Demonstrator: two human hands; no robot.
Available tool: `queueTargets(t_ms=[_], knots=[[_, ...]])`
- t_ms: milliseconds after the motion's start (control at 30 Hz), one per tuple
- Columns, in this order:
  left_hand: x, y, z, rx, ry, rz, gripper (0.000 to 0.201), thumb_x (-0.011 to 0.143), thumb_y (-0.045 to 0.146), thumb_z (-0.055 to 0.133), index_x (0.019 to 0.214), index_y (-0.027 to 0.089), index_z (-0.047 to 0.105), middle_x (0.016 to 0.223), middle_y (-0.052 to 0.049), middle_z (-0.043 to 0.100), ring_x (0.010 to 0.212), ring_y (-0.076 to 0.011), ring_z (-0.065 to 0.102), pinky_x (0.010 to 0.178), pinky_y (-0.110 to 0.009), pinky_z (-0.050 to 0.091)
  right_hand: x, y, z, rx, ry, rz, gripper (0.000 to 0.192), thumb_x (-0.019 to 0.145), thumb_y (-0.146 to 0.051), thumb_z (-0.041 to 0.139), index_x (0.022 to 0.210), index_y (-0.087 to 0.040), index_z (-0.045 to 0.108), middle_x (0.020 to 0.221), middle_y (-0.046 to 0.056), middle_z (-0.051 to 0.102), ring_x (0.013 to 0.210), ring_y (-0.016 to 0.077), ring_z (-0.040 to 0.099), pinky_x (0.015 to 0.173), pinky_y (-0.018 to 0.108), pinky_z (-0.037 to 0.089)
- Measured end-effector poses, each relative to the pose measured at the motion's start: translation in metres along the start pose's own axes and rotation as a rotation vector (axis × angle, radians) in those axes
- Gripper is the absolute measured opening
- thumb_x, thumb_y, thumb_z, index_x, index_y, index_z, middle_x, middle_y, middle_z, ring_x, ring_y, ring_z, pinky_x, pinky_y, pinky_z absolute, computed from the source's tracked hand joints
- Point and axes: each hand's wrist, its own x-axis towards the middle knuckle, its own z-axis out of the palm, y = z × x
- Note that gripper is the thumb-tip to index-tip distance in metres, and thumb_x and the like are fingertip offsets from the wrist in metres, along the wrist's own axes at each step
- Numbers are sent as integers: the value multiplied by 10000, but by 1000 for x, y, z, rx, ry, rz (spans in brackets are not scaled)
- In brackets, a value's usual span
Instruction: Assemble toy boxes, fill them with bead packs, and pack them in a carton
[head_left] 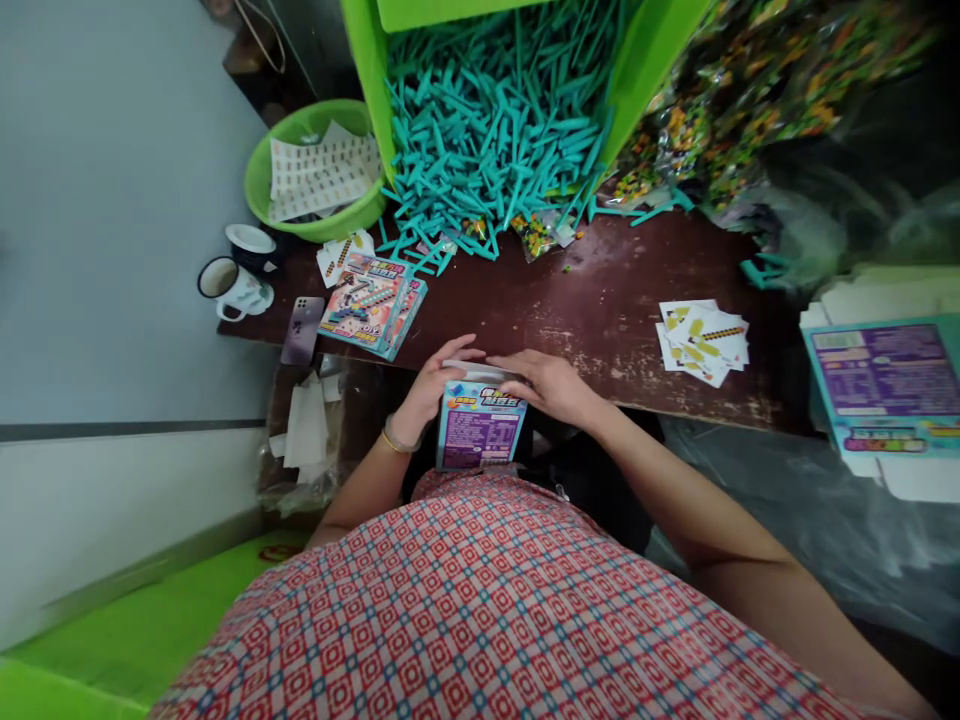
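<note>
I hold a small printed toy box (480, 432), purple and light blue, upright against the near edge of the brown table (600, 310). My left hand (431, 385) grips its left side and top. My right hand (551, 385) lies over the box's white top flap from the right. A gold bangle sits on my left wrist.
A green bin spills several teal plastic sticks (495, 130) onto the table's far side. Left stand a finished box (373, 303), a phone (302, 329), two mugs (234, 288) and a green basin of sticker sheets (319, 175). Printed cards (703, 340) and flat boxes (885, 390) lie right.
</note>
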Motion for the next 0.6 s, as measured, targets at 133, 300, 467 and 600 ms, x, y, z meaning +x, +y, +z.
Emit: queueTargets(t_ms=[133, 300, 467, 600], knots=[[-3, -7, -5, 56, -30, 28, 754, 695, 192, 681, 1442, 255, 601, 1349, -91, 698, 1009, -212, 727, 850, -327, 555, 7, -7, 8, 321, -75, 123, 476, 1008, -583, 553, 1231, -242, 800, 1288, 78, 767, 1180, 276, 722, 1075, 465, 539], [-8, -14, 0, 91, 16, 109, 580, 803, 248, 616, 1383, 250, 630, 1308, -93, 719, 1126, -255, 716, 948, -400, 569, 14, -5, 8, 309, -36, 190, 306, 903, -444, 724, 1140, -288, 837, 1166, 33, 808, 1050, 284, 766, 1016, 477, 582], [-25, -30, -5, 226, 207, 433, 414, 967, 507, 456, 926, 205, 736, 1146, -111, 761, 1057, -264, 728, 1009, -480, 547, 4, -1, 11, 208, -73, 71, 337, 972, -454, 641, 1224, -300, 804, 1279, 39, 771, 1192, 282, 725, 1098, 504, 534], [-40, -37, -16, 580, 179, 590, 404, 934, 587, 622, 944, 213, 776, 1152, -125, 776, 1093, -277, 718, 1038, -487, 527, -14, 7, 20, 228, -32, 52, 391, 963, -509, 655, 1269, -299, 781, 1320, 46, 753, 1281, 280, 680, 1152, 517, 493]])
